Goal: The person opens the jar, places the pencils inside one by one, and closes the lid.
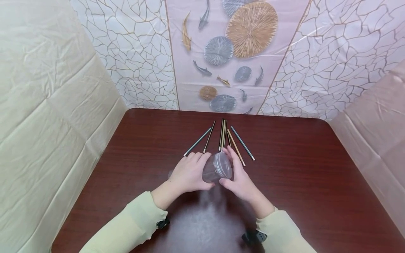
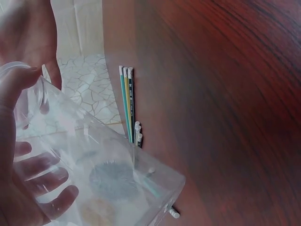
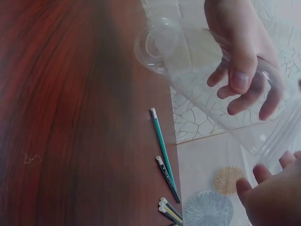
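A clear plastic jar (image 1: 210,172) is held tilted above the middle of the table, its ribbed screw lid (image 1: 225,165) facing right in the head view. My left hand (image 1: 189,172) grips the jar's body, and its fingers show through the clear wall in the left wrist view. Around the lid end, my right hand (image 1: 242,181) has its thumb on the near side and its fingers on the far side. The jar (image 3: 202,80) looks see-through with nothing visible inside. Whether the lid sits tight or loose cannot be told.
Beyond the hands several pencils with white ends lie on the dark red-brown table (image 1: 300,168): a teal pencil (image 1: 197,141) at left, another teal pencil (image 1: 243,143) at right, black and gold pencils (image 1: 224,133) between. A patterned cloth (image 1: 218,84) hangs behind the table.
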Demonstrator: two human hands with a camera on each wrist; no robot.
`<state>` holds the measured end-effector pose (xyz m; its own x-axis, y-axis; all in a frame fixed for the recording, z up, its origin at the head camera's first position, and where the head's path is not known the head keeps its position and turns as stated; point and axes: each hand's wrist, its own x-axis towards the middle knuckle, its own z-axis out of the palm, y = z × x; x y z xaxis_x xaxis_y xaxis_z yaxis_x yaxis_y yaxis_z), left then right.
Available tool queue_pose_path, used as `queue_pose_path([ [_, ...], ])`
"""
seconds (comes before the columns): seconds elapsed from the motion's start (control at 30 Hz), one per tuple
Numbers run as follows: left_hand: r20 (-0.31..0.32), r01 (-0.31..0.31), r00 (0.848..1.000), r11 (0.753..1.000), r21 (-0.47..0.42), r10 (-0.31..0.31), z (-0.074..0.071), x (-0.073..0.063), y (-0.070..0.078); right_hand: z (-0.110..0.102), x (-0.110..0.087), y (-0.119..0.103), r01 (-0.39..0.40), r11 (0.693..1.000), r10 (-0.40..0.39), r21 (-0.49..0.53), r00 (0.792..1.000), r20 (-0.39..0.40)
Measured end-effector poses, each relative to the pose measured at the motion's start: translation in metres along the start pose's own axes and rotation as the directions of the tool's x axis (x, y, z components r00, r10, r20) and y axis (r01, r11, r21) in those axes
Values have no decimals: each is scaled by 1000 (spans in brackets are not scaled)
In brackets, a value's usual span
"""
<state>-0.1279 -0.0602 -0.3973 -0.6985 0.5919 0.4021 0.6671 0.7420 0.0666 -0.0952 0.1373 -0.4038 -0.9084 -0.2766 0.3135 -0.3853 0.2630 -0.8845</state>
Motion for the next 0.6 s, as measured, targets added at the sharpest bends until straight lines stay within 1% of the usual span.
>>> queue_pose_path([
  [0.07, 11, 12, 1000, 1000, -6, -12, 0, 0, 0, 1, 0, 0, -15, 1000, 15, 7, 1000, -12],
  [0.17, 18, 22, 1000, 1000, -3, -22, -1, 0, 0, 2, -1, 0, -74, 997, 73, -11, 995, -74],
  [0.23, 10, 21, 1000, 1000, 10, -21, -1, -1, 0, 3, 0, -1, -111, 993, 106, -38, 989, -106],
  [0.33, -6, 14, 1000, 999, 38, -14, 0, -1, 0, 6, 1, -3, -202, 978, 195, -57, 975, -110],
  [0.43, -17, 16, 1000, 998, 55, -15, 0, -3, 0, 8, 2, -5, -262, 964, 256, -53, 962, -99],
  [0.5, -15, 25, 1000, 998, 56, -24, 0, -3, 1, 7, 2, -5, -256, 966, 252, -35, 963, -93],
  [0.6, -11, 42, 999, 998, 41, -41, 0, -3, 1, 6, 1, -4, -178, 984, 176, -11, 980, -97],
])
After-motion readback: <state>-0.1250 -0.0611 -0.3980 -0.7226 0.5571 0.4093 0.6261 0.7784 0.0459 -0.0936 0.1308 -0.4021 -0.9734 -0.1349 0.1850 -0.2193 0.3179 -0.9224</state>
